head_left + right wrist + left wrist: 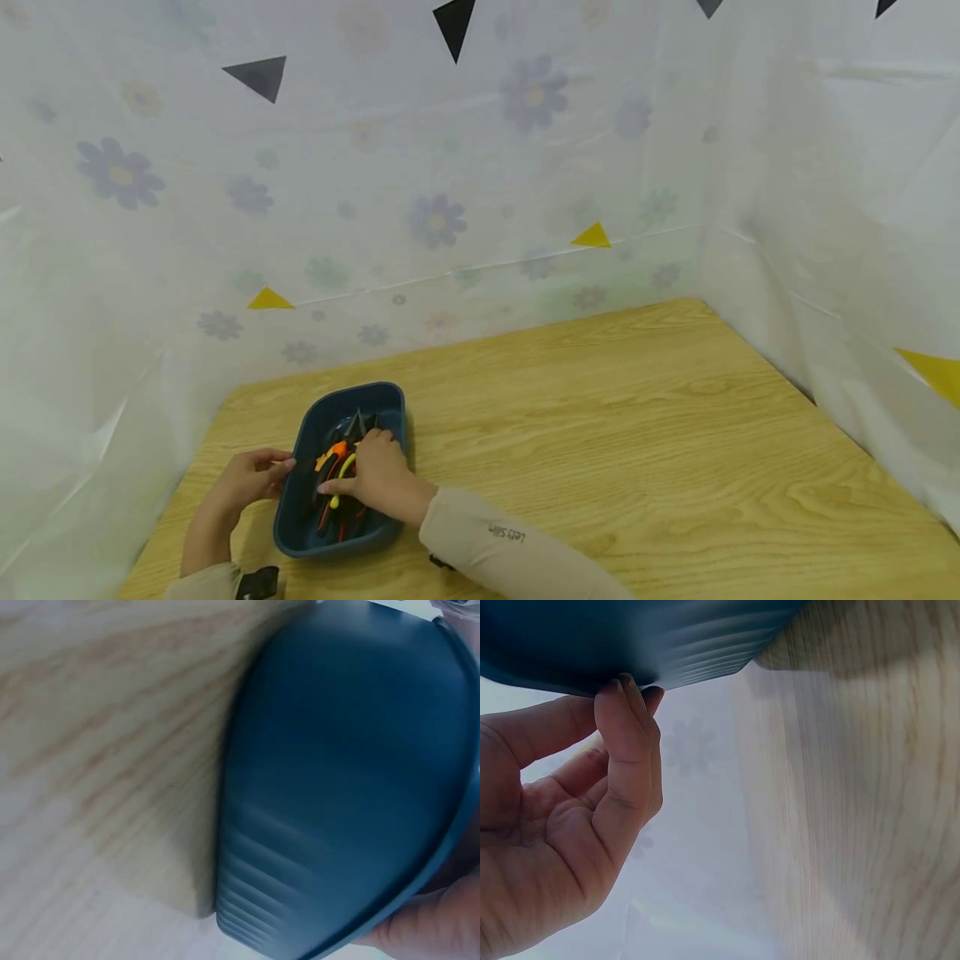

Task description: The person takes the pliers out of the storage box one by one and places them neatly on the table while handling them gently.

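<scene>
A dark blue bin point(296, 521) with rounded corners stands on the table's left part. Inside lies a pile of hand tools, among them pliers with yellow handles point(345, 467), an orange piece point(339, 449) and grey pointed metal tips point(361, 423). My left hand point(251, 477) holds the bin's left rim with thumb and fingertips; the left wrist view shows these fingertips at the rim. My right hand point(385, 475) reaches in over the tools, thumb spread to the left. Its other fingertips are hidden among them, and I cannot tell whether they grip a tool.
The wood-grain table point(600, 425) stretches to the right of the bin. White sheeting with a flower print point(480, 167) hangs behind it and along both sides, with black and yellow triangles on it.
</scene>
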Motion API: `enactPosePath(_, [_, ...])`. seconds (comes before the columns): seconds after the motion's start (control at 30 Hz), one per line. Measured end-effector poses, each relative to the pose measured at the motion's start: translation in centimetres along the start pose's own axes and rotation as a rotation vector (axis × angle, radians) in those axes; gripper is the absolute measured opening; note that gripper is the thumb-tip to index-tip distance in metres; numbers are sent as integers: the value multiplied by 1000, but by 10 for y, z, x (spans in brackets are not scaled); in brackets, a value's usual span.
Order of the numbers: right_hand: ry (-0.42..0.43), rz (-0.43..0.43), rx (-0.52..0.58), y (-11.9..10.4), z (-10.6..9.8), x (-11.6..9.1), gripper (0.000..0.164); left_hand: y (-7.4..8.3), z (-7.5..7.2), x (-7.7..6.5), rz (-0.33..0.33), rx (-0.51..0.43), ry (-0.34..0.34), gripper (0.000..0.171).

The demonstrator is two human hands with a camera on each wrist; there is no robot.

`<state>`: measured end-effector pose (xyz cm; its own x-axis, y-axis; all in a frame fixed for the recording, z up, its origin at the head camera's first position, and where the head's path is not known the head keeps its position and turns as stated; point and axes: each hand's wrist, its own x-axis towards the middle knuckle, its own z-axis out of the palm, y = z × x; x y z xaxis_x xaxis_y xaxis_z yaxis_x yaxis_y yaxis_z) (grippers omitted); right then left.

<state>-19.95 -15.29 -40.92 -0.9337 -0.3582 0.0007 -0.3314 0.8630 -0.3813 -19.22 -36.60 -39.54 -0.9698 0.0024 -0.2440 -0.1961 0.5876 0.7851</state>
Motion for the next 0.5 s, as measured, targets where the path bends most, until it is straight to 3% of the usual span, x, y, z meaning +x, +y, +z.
enactPosePath(0.1, [-70, -25, -18, -1, -3, -1, 73, -1, 1, -1, 0, -6, 4, 42])
enactPosePath(0.23, [-172, -35, -60, -3, -6, -2, 70, -2, 4, 0, 3, -16, 7, 41])
enactPosePath(0.37, [-194, -55, -42, -1, -7, -1, 67, -2, 5, -1, -3, -17, 7, 40])
enactPosePath(0.5, [-207, 11, 41, -3, -8, 0, 73, -2, 6, -2, -26, -25, 7, 40])
